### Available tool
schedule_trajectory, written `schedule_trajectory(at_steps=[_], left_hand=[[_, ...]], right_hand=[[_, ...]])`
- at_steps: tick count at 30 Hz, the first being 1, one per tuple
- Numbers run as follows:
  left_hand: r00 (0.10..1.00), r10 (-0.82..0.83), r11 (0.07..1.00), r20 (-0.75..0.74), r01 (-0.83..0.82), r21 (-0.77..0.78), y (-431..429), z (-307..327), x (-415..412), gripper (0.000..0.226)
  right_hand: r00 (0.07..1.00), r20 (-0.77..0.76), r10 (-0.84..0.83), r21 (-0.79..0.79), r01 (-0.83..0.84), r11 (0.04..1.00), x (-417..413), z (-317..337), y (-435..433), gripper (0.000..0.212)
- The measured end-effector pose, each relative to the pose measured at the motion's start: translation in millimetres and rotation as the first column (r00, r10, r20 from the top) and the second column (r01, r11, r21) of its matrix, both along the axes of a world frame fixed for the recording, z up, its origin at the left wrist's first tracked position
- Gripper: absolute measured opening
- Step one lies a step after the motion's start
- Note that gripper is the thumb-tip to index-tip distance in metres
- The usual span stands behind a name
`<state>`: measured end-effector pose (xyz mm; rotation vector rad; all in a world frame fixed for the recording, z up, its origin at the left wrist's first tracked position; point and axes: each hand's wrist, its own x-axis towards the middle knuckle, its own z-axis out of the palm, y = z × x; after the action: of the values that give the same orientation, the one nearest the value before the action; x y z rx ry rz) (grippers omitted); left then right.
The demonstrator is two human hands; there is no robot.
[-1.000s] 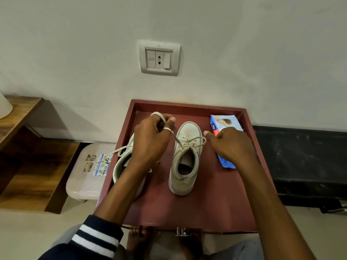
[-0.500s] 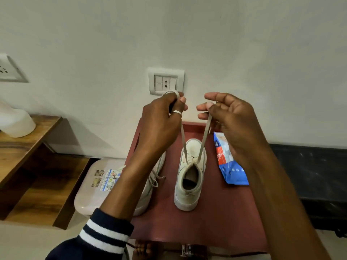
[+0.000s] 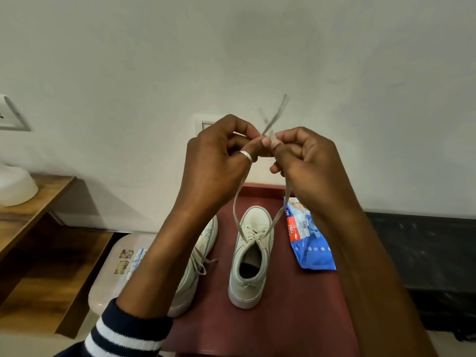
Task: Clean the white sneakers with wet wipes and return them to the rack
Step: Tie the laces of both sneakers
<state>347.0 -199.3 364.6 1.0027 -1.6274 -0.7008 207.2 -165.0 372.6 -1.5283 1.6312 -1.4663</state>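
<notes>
Over the red counter (image 3: 283,320) both hands were raised before the wall, and the lace (image 3: 234,204) of the right sneaker (image 3: 251,256) ran between them. The left hand (image 3: 213,166), with a ring (image 3: 246,157) on one finger, pinched one end between thumb and fingertip. The right hand (image 3: 309,163) pinched the other end, so each grip was closed on lace. The two blurred tips crossed just above the thumbs. Both strands dropped in a loose loop to the top eyelets.

That sneaker stood upright on the counter, toe to the wall. The left sneaker (image 3: 203,243) lay just beside it, partly hidden by the left forearm, its own lace loose. A blue wipes pack (image 3: 311,243) lay on the counter near the right sneaker, not touching it. No wipe was out, so cleaning seemed not yet begun.

The lace looked thin, flat and limp, needing only a light pinch near the tips. A hard upward pull would likely tip so light a shoe. For wiping, the sneaker would probably be steadiest held at the heel collar or with a hand inside, since the upper looked soft and the sole stiffer. The pack looked soft and slick, and likely to slide unless one hand held it down.
</notes>
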Motion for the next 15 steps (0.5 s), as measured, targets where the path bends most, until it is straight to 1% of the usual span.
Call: schedule_trajectory(at_steps=[3,5,6,8,9,11,13,15], left_hand=[[0.999,-0.035,0.999,0.018,0.036,-0.031,-0.5,-1.3,0.4,0.008],[0.998,-0.052,0.998,0.022,0.053,-0.028,-1.4,-1.9,1.1,0.010],[0.998,-0.060,0.998,0.027,0.060,-0.026,-1.9,-1.7,2.2,0.011],[0.996,-0.064,0.997,0.060,0.066,-0.031,-3.4,-1.0,5.0,0.014],[0.995,-0.063,0.997,0.083,0.066,-0.031,-3.6,-0.7,6.4,0.018],[0.991,-0.067,0.998,0.113,0.068,-0.005,-2.6,-0.8,7.7,0.030],[0.990,-0.070,0.997,0.122,0.066,0.037,-1.2,-1.5,8.2,0.036],[0.988,-0.084,0.994,0.126,0.075,0.079,-1.1,-1.7,8.9,0.038]], right_hand=[[0.999,-0.001,0.048,-0.016,-0.048,0.999,-0.5,-0.5,1.4,0.010],[0.994,-0.019,0.106,0.009,-0.106,0.994,-3.0,1.5,3.3,0.013],[0.990,-0.003,0.143,0.024,-0.143,0.989,-4.6,2.8,4.4,0.016],[0.978,0.080,0.192,0.050,-0.196,0.979,-6.5,5.5,7.5,0.018],[0.978,0.094,0.186,0.051,-0.192,0.980,-6.5,5.8,8.4,0.017],[0.990,0.020,0.138,0.032,-0.139,0.990,-5.8,3.0,7.5,0.018],[0.994,-0.041,0.103,0.021,-0.102,0.995,-3.7,-1.1,6.3,0.019],[0.996,-0.029,0.085,0.021,-0.084,0.996,-2.6,-4.4,5.3,0.020]])
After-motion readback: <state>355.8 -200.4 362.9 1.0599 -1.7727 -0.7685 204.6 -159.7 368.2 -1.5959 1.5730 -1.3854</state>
